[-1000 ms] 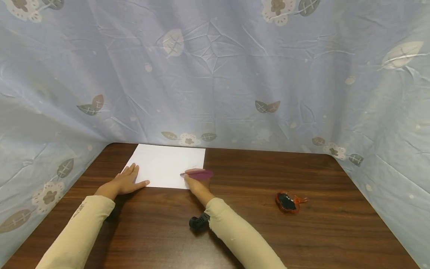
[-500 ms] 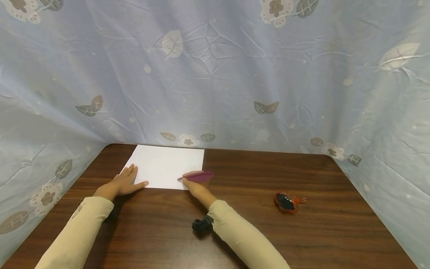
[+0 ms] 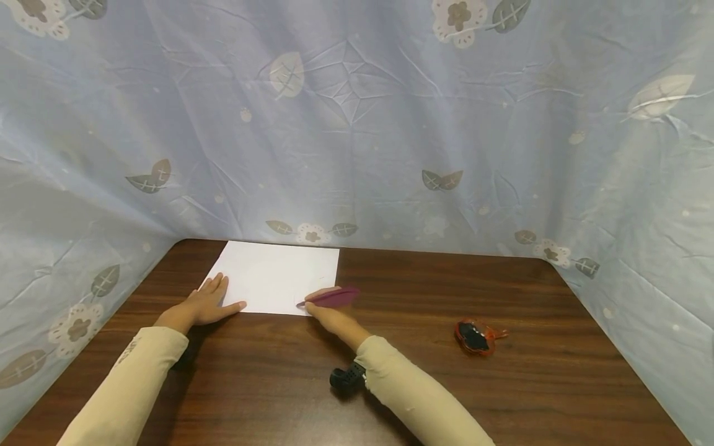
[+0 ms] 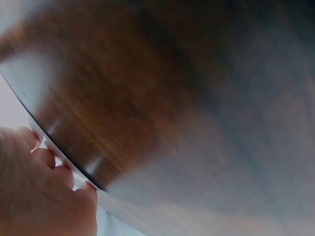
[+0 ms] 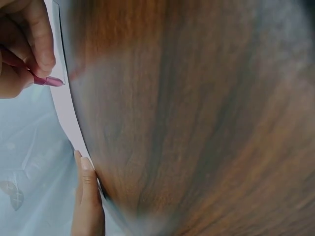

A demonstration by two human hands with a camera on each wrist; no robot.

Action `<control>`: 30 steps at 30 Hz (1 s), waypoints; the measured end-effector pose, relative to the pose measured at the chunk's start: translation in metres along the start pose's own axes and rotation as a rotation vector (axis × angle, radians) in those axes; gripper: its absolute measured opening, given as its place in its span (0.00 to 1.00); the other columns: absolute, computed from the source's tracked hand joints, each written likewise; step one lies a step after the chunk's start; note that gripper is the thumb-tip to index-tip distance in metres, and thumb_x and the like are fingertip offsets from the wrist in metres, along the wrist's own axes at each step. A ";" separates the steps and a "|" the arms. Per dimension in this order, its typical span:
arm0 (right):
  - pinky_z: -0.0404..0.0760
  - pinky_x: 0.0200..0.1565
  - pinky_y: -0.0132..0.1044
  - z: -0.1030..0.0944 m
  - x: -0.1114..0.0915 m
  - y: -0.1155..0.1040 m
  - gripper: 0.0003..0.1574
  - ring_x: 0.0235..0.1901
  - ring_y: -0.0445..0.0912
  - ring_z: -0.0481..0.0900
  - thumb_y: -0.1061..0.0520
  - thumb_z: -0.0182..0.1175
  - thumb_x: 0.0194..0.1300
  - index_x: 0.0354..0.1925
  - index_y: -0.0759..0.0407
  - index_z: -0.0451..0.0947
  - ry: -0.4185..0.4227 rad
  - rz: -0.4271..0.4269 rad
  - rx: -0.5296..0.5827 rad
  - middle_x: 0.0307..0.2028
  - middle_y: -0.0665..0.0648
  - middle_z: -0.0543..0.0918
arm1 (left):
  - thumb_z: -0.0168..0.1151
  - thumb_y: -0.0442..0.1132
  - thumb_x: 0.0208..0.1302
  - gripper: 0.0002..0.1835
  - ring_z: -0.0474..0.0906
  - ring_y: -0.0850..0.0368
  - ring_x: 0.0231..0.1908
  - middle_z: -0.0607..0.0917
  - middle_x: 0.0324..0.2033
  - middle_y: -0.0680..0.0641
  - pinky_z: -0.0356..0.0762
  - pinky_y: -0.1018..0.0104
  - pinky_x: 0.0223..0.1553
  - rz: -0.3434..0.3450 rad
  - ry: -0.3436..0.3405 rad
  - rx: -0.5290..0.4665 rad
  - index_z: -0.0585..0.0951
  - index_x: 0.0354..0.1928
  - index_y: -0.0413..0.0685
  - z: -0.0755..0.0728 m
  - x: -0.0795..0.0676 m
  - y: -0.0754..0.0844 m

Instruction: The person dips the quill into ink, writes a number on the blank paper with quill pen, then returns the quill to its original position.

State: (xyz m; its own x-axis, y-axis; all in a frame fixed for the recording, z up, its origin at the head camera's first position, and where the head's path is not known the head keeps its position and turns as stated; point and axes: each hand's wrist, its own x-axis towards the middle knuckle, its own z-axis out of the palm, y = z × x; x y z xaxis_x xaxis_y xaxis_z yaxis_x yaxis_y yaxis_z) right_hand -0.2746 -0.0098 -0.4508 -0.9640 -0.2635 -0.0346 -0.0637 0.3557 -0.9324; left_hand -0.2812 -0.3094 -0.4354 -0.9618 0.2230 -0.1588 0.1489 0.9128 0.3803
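A white sheet of paper lies at the back left of the wooden table. On its lower left corner rests my left hand, fingers straight and thumb spread along the near edge. My right hand pinches a purple pen with a broad, feather-like body. The pen tip touches the paper near its lower right corner, as the right wrist view also shows with the pink tip at the edge. Faint thin strokes are visible on the right part of the sheet. Fingertips of the left hand meet the paper's edge.
To the right on the table lies a small black and orange-red object, its kind unclear. A black wrist camera hangs under the right sleeve. A blue patterned curtain encloses the back and sides.
My right hand has moved the pen slightly down toward the paper's near edge, and the right forearm has shifted right. The left hand stays in place on the paper.
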 end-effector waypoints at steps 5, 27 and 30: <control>0.76 0.48 0.30 -0.006 -0.004 0.000 0.15 0.41 0.40 0.77 0.55 0.61 0.62 0.45 0.60 0.82 -0.006 -0.032 -0.007 0.42 0.53 0.82 | 0.50 0.63 0.66 0.53 0.37 0.22 0.68 0.43 0.69 0.20 0.39 0.27 0.63 -0.004 -0.004 0.016 0.47 0.68 0.19 -0.001 -0.001 0.003; 0.73 0.43 0.26 -0.035 -0.012 0.006 0.15 0.36 0.35 0.72 0.60 0.60 0.61 0.44 0.67 0.80 -0.134 -0.128 -0.045 0.41 0.59 0.82 | 0.50 0.63 0.66 0.53 0.36 0.22 0.68 0.43 0.68 0.20 0.38 0.26 0.62 -0.002 -0.009 0.008 0.47 0.68 0.19 0.000 -0.002 0.002; 0.74 0.42 0.25 -0.038 -0.013 0.005 0.13 0.35 0.34 0.73 0.61 0.61 0.59 0.43 0.67 0.81 -0.116 -0.157 -0.039 0.41 0.60 0.83 | 0.50 0.63 0.66 0.53 0.36 0.22 0.68 0.43 0.68 0.20 0.38 0.26 0.62 -0.001 -0.008 0.007 0.47 0.68 0.19 -0.001 -0.002 0.003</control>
State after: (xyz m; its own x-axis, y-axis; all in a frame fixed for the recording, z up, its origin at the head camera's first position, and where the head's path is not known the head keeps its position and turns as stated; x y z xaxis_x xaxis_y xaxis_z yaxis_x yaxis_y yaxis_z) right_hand -0.2720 0.0298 -0.4417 -0.9052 -0.4197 0.0670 -0.2234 0.3359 -0.9150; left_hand -0.2791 -0.3073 -0.4334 -0.9599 0.2252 -0.1667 0.1499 0.9154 0.3735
